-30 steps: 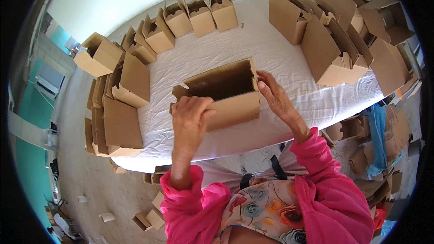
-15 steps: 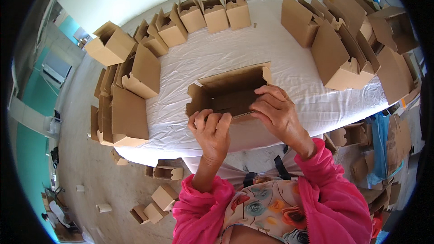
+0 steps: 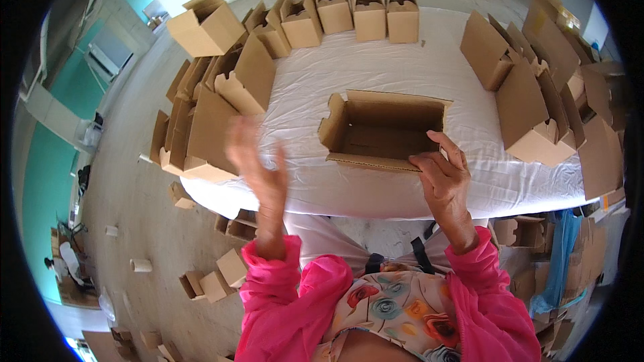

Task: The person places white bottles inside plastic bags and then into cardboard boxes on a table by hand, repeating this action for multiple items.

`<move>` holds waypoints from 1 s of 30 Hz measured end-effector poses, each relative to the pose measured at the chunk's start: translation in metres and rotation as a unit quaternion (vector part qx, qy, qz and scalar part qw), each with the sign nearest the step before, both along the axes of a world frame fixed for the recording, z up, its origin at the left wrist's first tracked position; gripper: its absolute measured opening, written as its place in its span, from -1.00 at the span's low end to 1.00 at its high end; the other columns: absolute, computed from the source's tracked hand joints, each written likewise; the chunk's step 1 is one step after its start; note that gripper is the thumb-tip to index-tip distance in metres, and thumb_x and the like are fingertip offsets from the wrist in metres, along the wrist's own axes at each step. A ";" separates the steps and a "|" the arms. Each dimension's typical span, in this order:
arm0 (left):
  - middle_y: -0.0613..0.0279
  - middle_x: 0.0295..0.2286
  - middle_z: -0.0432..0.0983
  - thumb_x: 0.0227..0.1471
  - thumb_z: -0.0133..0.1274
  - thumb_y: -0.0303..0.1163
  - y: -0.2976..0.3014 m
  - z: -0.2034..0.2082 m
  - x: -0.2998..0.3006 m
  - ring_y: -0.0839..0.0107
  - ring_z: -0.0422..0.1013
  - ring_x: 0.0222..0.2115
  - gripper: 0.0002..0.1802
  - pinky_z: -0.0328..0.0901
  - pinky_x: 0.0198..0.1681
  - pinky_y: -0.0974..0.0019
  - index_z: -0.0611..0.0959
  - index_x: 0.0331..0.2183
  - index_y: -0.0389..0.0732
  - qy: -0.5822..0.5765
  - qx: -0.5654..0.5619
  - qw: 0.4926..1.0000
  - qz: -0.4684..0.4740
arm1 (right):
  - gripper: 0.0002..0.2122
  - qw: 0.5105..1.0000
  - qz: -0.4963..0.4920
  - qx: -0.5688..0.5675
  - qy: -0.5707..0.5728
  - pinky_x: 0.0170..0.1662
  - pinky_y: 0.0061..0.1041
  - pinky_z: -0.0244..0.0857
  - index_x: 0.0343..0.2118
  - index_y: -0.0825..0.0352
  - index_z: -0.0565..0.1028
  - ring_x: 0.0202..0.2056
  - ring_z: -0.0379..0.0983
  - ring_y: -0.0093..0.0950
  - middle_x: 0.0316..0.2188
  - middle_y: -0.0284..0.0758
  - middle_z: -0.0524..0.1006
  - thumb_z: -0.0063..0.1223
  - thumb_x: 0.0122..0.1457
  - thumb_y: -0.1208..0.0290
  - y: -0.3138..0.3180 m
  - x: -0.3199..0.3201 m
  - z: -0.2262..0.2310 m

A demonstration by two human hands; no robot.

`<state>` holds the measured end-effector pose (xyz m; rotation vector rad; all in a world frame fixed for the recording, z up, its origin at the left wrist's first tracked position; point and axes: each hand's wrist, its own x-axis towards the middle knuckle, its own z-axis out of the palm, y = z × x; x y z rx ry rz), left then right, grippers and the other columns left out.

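An open-topped brown cardboard box [image 3: 379, 98] lies on the white-covered table in front of me, its inside facing up. My right hand [image 3: 443, 167] grips the box's near right corner, thumb and fingers on either side of the edge. My left hand [image 3: 258, 164] is off the box, raised beside the row of standing boxes [image 3: 211, 131] on the left. It is smeared by motion, and its fingers look apart with nothing seen in them.
More open boxes [image 3: 335, 13] line the table's far edge. Upright boxes [image 3: 533, 110] crowd its right side. On the floor at lower left lie small cartons [image 3: 216, 286] and a pale roll [image 3: 141, 265]. Blue plastic sheeting [image 3: 562, 255] hangs at the right.
My left hand has let go of the box's near edge and swung left toward the standing boxes. The right hand still holds the box. The whole view has shifted.
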<state>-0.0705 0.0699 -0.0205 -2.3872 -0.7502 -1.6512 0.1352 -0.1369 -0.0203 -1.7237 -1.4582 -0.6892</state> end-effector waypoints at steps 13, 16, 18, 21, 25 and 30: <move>0.32 -0.55 0.46 -0.02 0.11 -0.40 0.115 -0.010 -0.118 0.49 0.33 -0.53 -0.72 0.26 -0.42 0.45 0.57 -0.25 -0.34 -0.080 -0.390 0.915 -0.057 | -0.83 0.998 -0.013 0.005 0.060 -0.11 -0.35 0.29 -0.50 0.29 0.54 -0.05 0.38 -0.34 -0.55 -0.39 0.53 0.16 -0.24 0.66 0.000 0.008 0.008; 0.35 -0.50 0.42 0.09 0.02 -0.26 0.081 0.003 -0.110 0.51 0.29 -0.47 -0.68 0.23 -0.34 0.46 0.56 -0.24 -0.33 0.007 -0.447 0.886 -0.124 | -0.85 0.997 -0.043 0.004 0.058 -0.11 -0.35 0.30 -0.51 0.31 0.55 -0.07 0.39 -0.33 -0.55 -0.38 0.53 0.15 -0.22 0.66 -0.006 0.021 0.013; 0.32 -0.45 0.45 0.12 -0.01 -0.14 0.060 0.008 -0.095 0.50 0.31 -0.42 -0.60 0.23 -0.27 0.43 0.56 -0.24 -0.32 0.049 -0.402 0.898 -0.174 | -0.86 0.997 -0.062 -0.018 0.045 -0.09 -0.33 0.30 -0.52 0.32 0.55 -0.06 0.38 -0.35 -0.55 -0.36 0.53 0.16 -0.21 0.67 -0.007 0.021 0.020; 0.21 -0.38 0.50 0.16 -0.23 0.09 0.054 0.016 -0.092 0.46 0.36 -0.36 -0.38 0.24 -0.22 0.40 0.55 -0.23 -0.34 0.013 -0.484 0.859 -0.169 | -0.85 0.995 -0.082 -0.042 0.039 -0.08 -0.33 0.29 -0.51 0.32 0.55 -0.04 0.37 -0.36 -0.55 -0.36 0.52 0.16 -0.21 0.67 -0.012 0.027 0.019; 0.22 -0.38 0.51 0.19 -0.28 0.01 0.080 0.039 -0.099 0.43 0.38 -0.40 -0.43 0.27 -0.27 0.39 0.55 -0.25 -0.35 0.065 -0.515 0.833 -0.191 | -0.83 0.995 -0.064 -0.044 0.055 -0.07 -0.32 0.29 -0.49 0.31 0.55 -0.03 0.36 -0.36 -0.54 -0.36 0.52 0.17 -0.21 0.67 -0.011 0.028 0.019; 0.20 -0.20 0.48 0.14 -0.11 -0.31 0.106 0.031 -0.083 0.44 0.39 -0.23 -0.63 0.28 -0.19 0.41 0.46 -0.04 -0.25 0.053 -0.595 0.778 -0.195 | -0.83 0.997 -0.041 -0.041 0.051 -0.06 -0.32 0.28 -0.47 0.31 0.55 -0.03 0.36 -0.35 -0.53 -0.37 0.53 0.18 -0.20 0.65 -0.008 0.028 0.014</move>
